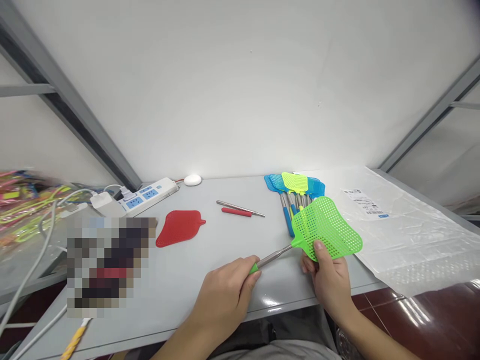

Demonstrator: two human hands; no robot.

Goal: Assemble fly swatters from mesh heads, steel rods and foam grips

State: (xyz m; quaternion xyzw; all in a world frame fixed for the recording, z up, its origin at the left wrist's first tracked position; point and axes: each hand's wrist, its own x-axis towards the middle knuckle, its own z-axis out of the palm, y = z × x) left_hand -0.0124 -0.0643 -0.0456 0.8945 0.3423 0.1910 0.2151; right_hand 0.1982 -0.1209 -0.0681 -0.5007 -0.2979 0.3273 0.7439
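A green fly swatter [327,227] with a telescopic metal rod is held in both hands above the table's front part. My left hand [229,287] is wrapped round its green handle, most of which the palm hides. My right hand [329,275] pinches the perforated green head, thumb on top and fingers beneath. Left of centre lies a loose red swatter head [180,227]. A metal rod [240,207] rests beside a red handle [236,212] near the middle. Behind the green head, several blue and yellow fly swatters [296,184] lie in a pile, their handles partly covered.
A white power strip [150,195] with plugs and cables stands at the back left, near a white oval object [192,180]. Plastic packaging [405,225] with a label covers the right side. Bagged colourful items [33,215] sit far left. A blurred patch hides something on the table.
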